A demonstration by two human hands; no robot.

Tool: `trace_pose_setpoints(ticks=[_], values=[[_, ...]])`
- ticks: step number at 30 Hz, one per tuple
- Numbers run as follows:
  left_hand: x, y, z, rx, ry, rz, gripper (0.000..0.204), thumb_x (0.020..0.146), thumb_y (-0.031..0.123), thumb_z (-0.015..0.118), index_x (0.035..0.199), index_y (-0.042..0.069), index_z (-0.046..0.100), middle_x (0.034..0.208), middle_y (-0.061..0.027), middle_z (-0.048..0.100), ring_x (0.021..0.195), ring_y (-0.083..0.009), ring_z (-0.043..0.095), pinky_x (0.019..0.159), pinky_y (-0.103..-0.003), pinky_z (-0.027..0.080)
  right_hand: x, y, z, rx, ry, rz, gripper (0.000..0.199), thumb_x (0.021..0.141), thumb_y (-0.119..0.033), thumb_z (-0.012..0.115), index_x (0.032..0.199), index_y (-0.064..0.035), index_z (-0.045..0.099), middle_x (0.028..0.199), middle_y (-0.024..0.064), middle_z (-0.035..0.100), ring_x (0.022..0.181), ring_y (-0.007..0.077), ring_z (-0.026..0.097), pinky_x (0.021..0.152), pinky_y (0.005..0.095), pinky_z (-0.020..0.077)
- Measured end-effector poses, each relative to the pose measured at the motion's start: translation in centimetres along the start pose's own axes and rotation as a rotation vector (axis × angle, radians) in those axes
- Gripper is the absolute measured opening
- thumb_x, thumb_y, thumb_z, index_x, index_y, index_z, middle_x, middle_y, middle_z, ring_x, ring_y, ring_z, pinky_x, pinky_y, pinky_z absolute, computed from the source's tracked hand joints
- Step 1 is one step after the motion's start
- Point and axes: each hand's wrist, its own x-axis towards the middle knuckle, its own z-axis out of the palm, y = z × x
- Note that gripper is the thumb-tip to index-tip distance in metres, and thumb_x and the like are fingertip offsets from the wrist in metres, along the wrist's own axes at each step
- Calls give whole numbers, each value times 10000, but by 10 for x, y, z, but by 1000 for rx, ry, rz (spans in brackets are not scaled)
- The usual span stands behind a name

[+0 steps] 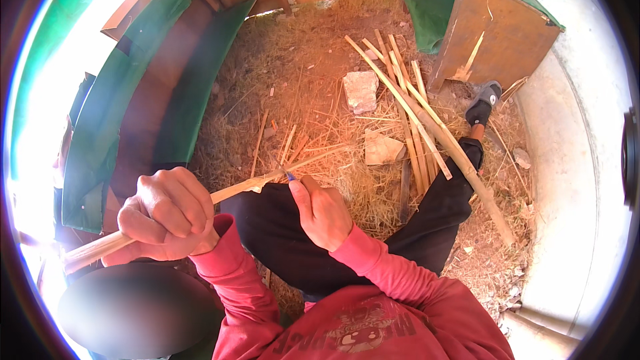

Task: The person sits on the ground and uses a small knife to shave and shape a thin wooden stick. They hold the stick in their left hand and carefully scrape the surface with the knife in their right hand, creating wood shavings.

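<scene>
Head view, looking down past my red sleeves: my left hand [167,217] is clenched in a full fist around a pale split cane [193,205], and my right hand [323,210] is closed on a small blade [289,175] whose tip meets the cane just beyond my left knuckles. I sit on the straw-strewn ground [313,73], black-trousered legs stretched ahead, the cane held in the air above my lap. Its long axis runs from the lower left, where the thick butt sticks out behind my fist, up and to the right, where it thins to a sliver pointing toward the middle of the ground. To shave it cleanly, I judge the blade should lie shallow along the grain and travel away from the gripping fist, with the left hand keeping the cane from rolling. Farther out, a bundle of longer canes [413,110] lies slanted across the straw beside my right leg, near a pale stone block [361,90]. Beyond stand a brown wooden box [497,43] with a green cover and a curved green sheet [133,93] at the ground's left edge.
</scene>
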Motion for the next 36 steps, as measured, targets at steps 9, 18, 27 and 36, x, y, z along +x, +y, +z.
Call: trace_pose_setpoints(ticks=[9,18,27,36], values=[[-12,5,0,54,129,46,536,910,568,475,604,135,397,419,11,385,277,-51,351,271,-157,287,-2,-14,-9,-205,-55,-2,333,982,-294,441,835,-12,537,502,202,530,499,401,574,441,468,441],[-13,5,0,31,99,51,565,904,607,434,618,123,390,433,-13,408,271,-83,367,262,-191,341,2,20,-3,-228,3,62,360,978,-328,445,833,-18,555,537,216,545,508,421,564,472,499,435],[-13,5,1,39,92,25,538,911,588,445,634,133,372,437,-10,425,280,-79,383,263,-187,344,-1,85,7,-307,-33,246,431,989,-380,377,906,-10,579,595,244,579,576,439,592,532,510,478],[-14,2,-2,195,208,28,538,921,605,394,676,126,373,456,8,383,302,-66,314,314,-196,244,5,59,15,-159,48,133,345,972,-335,463,878,-14,547,543,225,543,529,431,562,482,505,430]])
